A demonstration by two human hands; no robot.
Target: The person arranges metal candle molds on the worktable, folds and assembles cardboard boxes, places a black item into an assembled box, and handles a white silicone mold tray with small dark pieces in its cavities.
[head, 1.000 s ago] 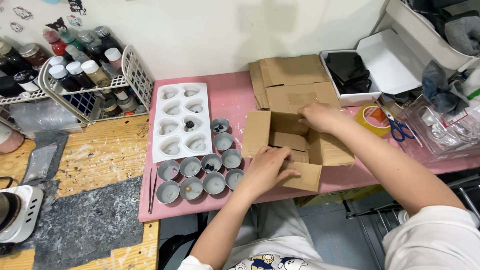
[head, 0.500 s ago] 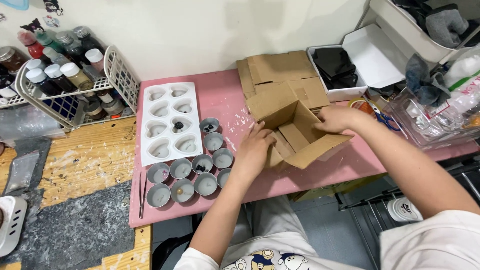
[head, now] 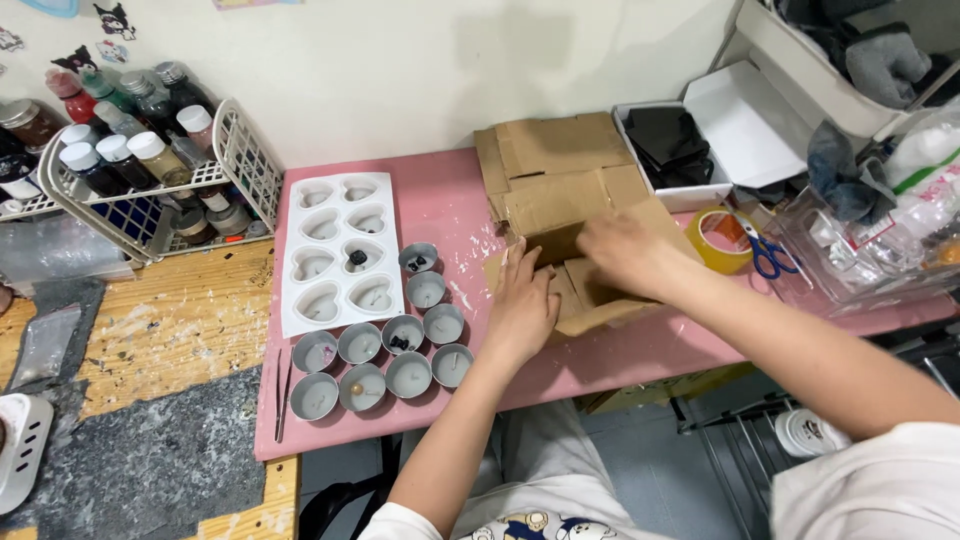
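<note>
A small brown cardboard box (head: 590, 225) with open flaps sits on the pink table (head: 450, 200). My left hand (head: 522, 305) presses flat against its left side, fingers spread along the flap. My right hand (head: 625, 250) reaches over the top and grips the box's upper flap near the opening. A flat stack of cardboard (head: 550, 150) lies just behind the box.
Left of the box are several small metal candle tins (head: 385, 350) and a white heart-shaped mould (head: 338, 250). Tweezers (head: 281, 395) lie at the table's left edge. A tape roll (head: 722, 240), blue scissors (head: 768, 255), a white box (head: 700, 140) and a bottle rack (head: 150, 170) surround the area.
The box has been turned and pulled closer between both hands. My right hand moved from its right side onto the top flap; my left hand stays on the left side.
</note>
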